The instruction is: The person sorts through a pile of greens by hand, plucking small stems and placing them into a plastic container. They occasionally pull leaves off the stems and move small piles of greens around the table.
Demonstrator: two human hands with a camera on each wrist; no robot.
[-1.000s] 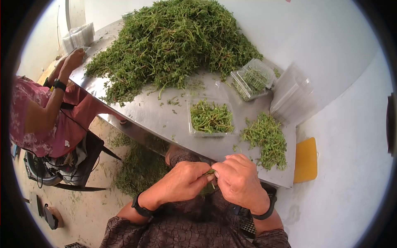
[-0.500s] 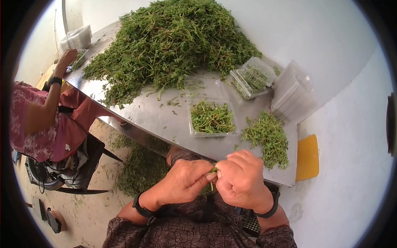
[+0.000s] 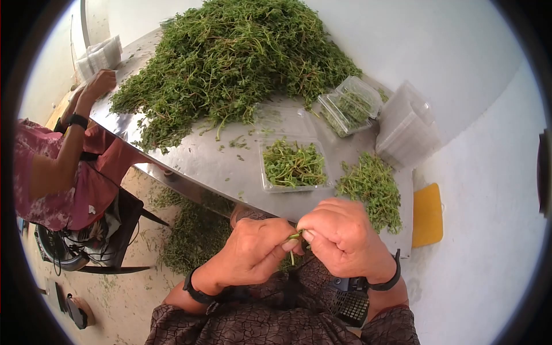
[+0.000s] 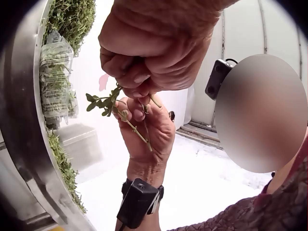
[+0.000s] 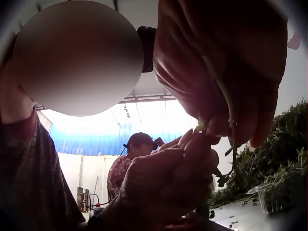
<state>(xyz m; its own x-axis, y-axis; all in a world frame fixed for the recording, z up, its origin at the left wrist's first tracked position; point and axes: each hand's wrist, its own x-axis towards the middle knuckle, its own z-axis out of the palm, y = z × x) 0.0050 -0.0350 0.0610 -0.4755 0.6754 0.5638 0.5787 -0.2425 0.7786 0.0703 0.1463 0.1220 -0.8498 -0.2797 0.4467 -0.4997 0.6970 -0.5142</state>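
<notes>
In the head view my left hand and right hand meet fingertip to fingertip above my lap. Both pinch thin green stems between thumb and forefinger. The left wrist view shows a leafy sprig poking out from the fingers, with a bare stem crossing the right palm. Just beyond the hands, an open clear plastic box holds cut greens, its lid folded back. A small heap of greens lies beside it, past my right hand.
A huge pile of greens covers the back of the metal table. Filled boxes and stacked clear containers stand at the right. Another person sits at the left. More greens lie beneath the table.
My right hand has shifted slightly right and up, its wrist swinging outward; the left stays nearly still. Both hands keep pinching stems. The other person's hands have moved at the table edge.
</notes>
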